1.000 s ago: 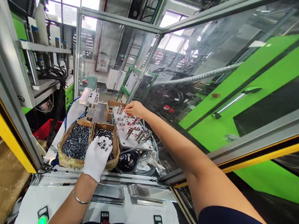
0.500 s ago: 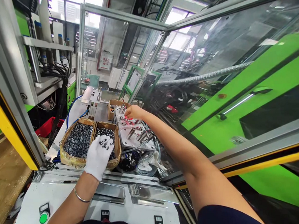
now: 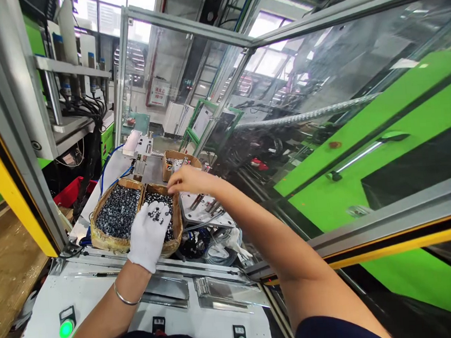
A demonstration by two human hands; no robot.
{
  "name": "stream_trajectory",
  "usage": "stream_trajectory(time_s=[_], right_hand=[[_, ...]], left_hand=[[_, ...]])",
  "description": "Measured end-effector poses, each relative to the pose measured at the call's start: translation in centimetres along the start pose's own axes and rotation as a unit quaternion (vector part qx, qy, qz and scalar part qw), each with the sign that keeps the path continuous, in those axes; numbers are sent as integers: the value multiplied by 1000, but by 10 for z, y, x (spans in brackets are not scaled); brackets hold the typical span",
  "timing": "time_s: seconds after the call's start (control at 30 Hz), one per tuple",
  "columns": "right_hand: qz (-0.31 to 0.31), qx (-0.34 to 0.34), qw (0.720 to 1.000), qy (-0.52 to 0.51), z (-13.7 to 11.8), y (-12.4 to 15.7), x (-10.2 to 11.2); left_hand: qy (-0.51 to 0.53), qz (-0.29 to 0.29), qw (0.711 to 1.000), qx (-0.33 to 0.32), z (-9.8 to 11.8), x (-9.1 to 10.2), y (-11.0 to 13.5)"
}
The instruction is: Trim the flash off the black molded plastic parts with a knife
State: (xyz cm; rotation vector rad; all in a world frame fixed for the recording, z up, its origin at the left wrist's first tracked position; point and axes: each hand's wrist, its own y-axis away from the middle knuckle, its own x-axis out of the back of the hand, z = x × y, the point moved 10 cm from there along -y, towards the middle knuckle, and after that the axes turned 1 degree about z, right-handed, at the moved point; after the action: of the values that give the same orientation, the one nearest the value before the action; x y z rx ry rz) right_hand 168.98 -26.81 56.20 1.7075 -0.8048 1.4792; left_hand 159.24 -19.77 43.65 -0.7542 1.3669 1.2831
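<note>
My left hand (image 3: 147,239), in a white glove, is cupped palm up over the right-hand cardboard box (image 3: 178,218). Several small black rings (image 3: 159,213) lie in its palm and on its fingers. My bare right hand (image 3: 187,181) hangs just above and right of the gloved fingertips, over that box's edge. Its fingers are bent and close together; whether a small part is between them is hidden. Behind and below it stands a metal fixture plate (image 3: 191,205) with upright pins, partly covered by the hand and forearm.
Beside the right-hand box, another cardboard box (image 3: 95,237) holds many dark rings (image 3: 118,212). A third box (image 3: 168,155) stands farther back. Clear panels in metal frames (image 3: 188,25) enclose the right side. Flat metal strips (image 3: 222,293) and a lit green button (image 3: 66,328) are in front.
My right hand has moved left and towards me, from the fixture to the box edge. My left hand stays nearly still. The green button glows brighter, and the front right button is now lit.
</note>
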Motion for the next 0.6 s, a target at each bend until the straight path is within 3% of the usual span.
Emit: stream_trajectory(time_s=[0.07,0.13,0.27,0.37,0.43,0.5,0.6], right_hand=[[-65,85,994,-17,-45,11,-21],[-90,109,990,2,-70,19,-35],[-93,88,992,15,-73,20,-41],[-51,47,998,7,-37,9,-21],[18,-41,999,28,12,0,3],[70,-157,983,68,69,-2,22],[56,-206,974,82,119,-5,19]], left_hand=[[-15,1,1000,-15,3,0,0],[-25,-8,999,-25,5,-2,0],[-34,-17,999,-22,3,-4,0],[-46,9,999,-18,0,3,-2],[-48,22,999,-13,-3,8,-3],[-41,26,999,-4,-6,11,-4],[-39,4,999,5,-8,10,-4]])
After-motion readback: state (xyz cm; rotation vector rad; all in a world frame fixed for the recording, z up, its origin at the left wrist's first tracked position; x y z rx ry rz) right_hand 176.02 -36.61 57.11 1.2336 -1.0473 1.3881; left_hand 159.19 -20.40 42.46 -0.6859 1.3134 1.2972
